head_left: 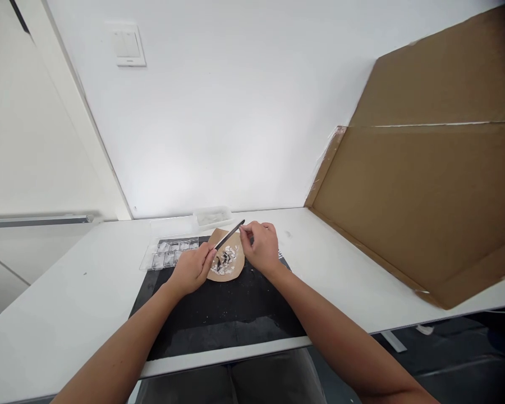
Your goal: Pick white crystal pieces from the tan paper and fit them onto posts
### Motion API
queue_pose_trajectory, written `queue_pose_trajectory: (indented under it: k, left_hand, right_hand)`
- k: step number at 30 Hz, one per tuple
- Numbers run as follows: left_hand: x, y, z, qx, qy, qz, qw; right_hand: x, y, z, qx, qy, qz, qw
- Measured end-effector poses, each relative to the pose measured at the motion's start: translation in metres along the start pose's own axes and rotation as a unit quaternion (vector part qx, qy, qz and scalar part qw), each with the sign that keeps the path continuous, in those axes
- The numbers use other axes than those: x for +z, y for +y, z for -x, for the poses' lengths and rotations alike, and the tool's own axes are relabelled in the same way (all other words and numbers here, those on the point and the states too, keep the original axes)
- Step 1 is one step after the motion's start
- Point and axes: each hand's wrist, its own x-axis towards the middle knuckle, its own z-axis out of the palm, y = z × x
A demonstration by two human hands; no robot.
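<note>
My left hand is closed around the lower end of a slim dark strip-like tool with a pale streak along its side. It slants up to the right, and its kind is not clear. At its upper end, my right hand is pinched with thumb and finger together; whatever it grips is too small to make out. Under both hands lies a rounded piece of brown paper, bearing white flakes and a few dark bits. The paper rests on a black mat.
Left of the paper is a clear compartment box with pale contents and its lid open. A small translucent tub stands by the wall. A big cardboard sheet stands folded along the right of the white table.
</note>
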Motion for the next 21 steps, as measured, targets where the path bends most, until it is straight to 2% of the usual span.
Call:
queue_pose_trajectory:
  k: [4,9,12,17,21]
  left_hand:
    - [0.001,0.001,0.001,0.003,-0.003,-0.003,1.000]
    - [0.001,-0.002,0.001,-0.009,0.000,-0.004,1.000]
    - [0.002,-0.003,0.001,-0.013,0.003,-0.008,1.000]
    - [0.002,-0.001,0.000,-0.001,-0.004,-0.013,1.000]
    - [0.003,0.000,0.000,0.005,-0.004,-0.017,1.000]
  right_hand:
    - [-0.001,0.006,-0.001,0.008,-0.010,-0.025,1.000]
    - [0.003,-0.021,0.008,-0.053,-0.086,-0.073,0.992]
    - [0.004,-0.025,0.009,-0.038,-0.069,-0.071,0.994]
    - [0.001,0.000,0.000,0.048,-0.008,-0.052,0.997]
    - [0.001,0.005,-0.001,0.072,-0.010,-0.072,0.995]
